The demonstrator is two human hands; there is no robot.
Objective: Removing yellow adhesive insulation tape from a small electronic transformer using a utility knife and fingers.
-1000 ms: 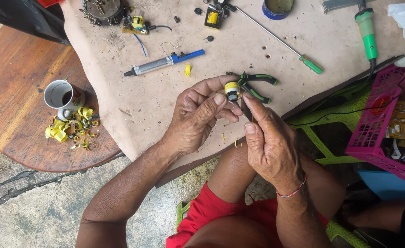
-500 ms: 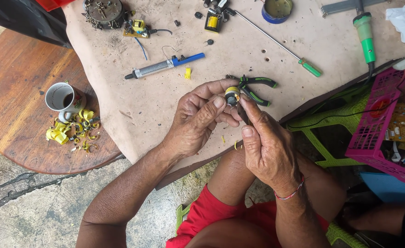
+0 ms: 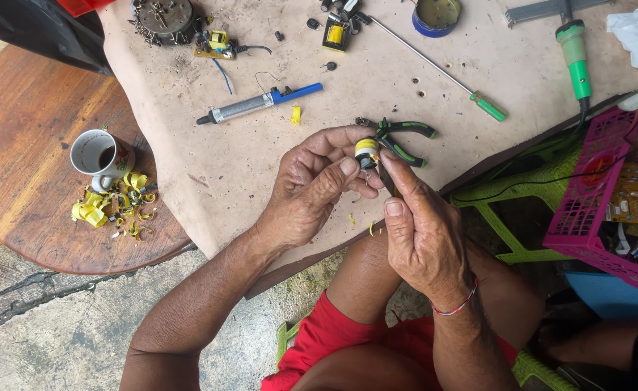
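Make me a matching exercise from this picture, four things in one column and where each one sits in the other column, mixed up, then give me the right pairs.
Things:
1. white mug
2. pink basket
3. small yellow and black part
4. green-handled pliers

Places:
A. on the cloth-covered table, just behind the hands
B. on the round wooden table, beside curled yellow scraps
C. pinched between the fingers of the left hand and the right hand
D. at the right edge, holding circuit boards

Pairs: 1-B, 2-D, 3-C, 4-A
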